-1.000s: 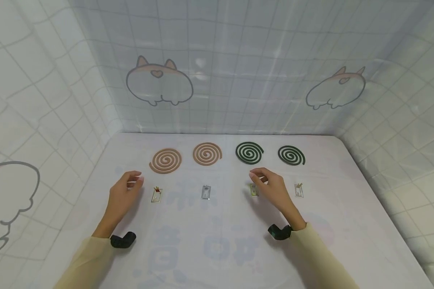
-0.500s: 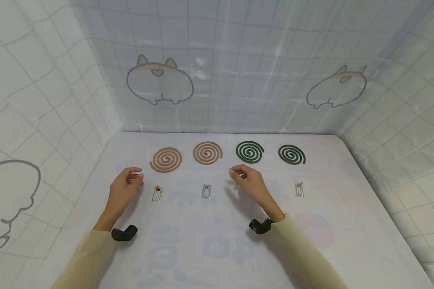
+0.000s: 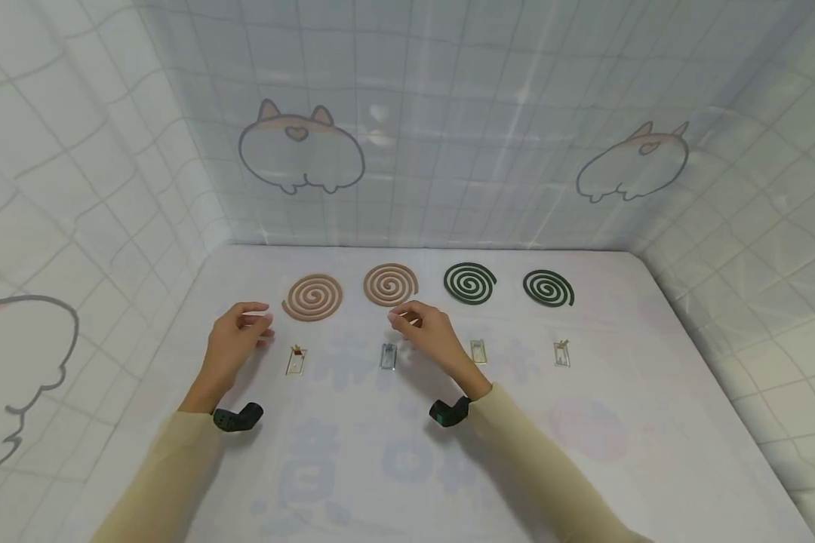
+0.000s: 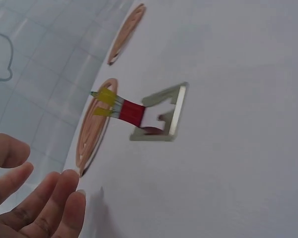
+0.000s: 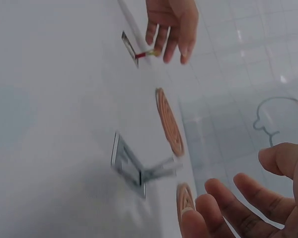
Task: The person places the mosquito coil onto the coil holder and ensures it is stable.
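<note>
Two brown mosquito coils, the left one [image 3: 312, 297] and its neighbour [image 3: 390, 285], lie flat at the back of the table with two green mosquito coils, one [image 3: 470, 284] nearer the middle and one [image 3: 548, 289] at the right. Before them stand small rectangular metal stands with bent-up tabs: one with a red and yellow tab [image 4: 131, 113], a silver one [image 5: 129, 166], a gold-edged one [image 3: 478, 351] and a rightmost one [image 3: 561, 354]. My left hand [image 3: 234, 343] hovers loosely curled beside the red-tabbed stand, holding nothing. My right hand [image 3: 435, 339], also holding nothing, hovers beside the silver stand.
A white printed cloth covers the table [image 3: 380, 467]. Grid-patterned curtains [image 3: 475, 151] with cartoon animal drawings enclose its back and sides. A black wrist camera [image 3: 238, 417] sits on the left wrist, another [image 3: 450, 412] on the right.
My right hand has swept left from over the gold-edged stand to beside the silver one. My left hand stays nearly in place; the coils and stands lie as before.
</note>
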{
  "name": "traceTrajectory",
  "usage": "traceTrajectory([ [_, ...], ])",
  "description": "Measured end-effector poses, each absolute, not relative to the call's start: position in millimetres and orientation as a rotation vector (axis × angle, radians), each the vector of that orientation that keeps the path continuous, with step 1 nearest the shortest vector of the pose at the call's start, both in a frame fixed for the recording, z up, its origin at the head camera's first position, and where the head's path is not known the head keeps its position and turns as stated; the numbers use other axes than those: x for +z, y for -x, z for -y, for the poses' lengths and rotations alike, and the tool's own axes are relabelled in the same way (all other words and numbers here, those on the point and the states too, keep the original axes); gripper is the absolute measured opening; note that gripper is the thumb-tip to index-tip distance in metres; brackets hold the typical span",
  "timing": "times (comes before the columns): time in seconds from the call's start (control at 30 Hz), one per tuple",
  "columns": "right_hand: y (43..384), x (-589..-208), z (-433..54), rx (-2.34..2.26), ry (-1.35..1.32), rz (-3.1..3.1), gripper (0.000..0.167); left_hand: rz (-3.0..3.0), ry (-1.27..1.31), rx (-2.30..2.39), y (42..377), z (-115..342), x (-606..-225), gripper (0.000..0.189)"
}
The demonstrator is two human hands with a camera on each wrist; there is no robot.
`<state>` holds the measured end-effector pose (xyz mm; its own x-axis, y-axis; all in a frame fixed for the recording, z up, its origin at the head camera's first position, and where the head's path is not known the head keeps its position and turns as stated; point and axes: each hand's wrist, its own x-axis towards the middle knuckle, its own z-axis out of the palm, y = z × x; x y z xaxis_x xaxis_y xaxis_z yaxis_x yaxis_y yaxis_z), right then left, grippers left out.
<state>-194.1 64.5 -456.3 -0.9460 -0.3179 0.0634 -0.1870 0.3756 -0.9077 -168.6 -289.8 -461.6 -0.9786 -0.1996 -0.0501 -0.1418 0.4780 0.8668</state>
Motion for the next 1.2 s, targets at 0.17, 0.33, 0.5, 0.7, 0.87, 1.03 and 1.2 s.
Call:
traceTrajectory([
  [0.17, 199, -457, -47, -1.620, 0.483, -2.467, 0.028, 2.615, -0.287, -1.642, 176, 291, -461, 0.044],
  [0.33, 204, -454, -28, -1.585, 0.489, -2.478, 0.029, 2.613, -0.285, -1.671, 179, 292, -463, 0.043],
  [0.5, 208, -452, -13, -1.550, 0.482, -2.505, 0.028, 2.618, -0.309, -1.665, 183, 293, -464, 0.043],
  [0.7, 209, -452, -6, -1.494, 0.417, -2.559, 0.026, 2.628, -0.339, -1.672, 187, 292, -464, 0.044],
  [0.87, 212, -450, -4, -1.484, 0.415, -2.576, 0.025, 2.646, -0.364, -1.664, 189, 292, -464, 0.043],
  [1.03, 219, -449, 2, -1.483, 0.462, -2.584, 0.028, 2.660, -0.378, -1.657, 193, 293, -466, 0.043],
  [1.2, 224, -447, 11, -1.501, 0.469, -2.562, 0.028, 2.664, -0.380, -1.668, 199, 292, -467, 0.043],
])
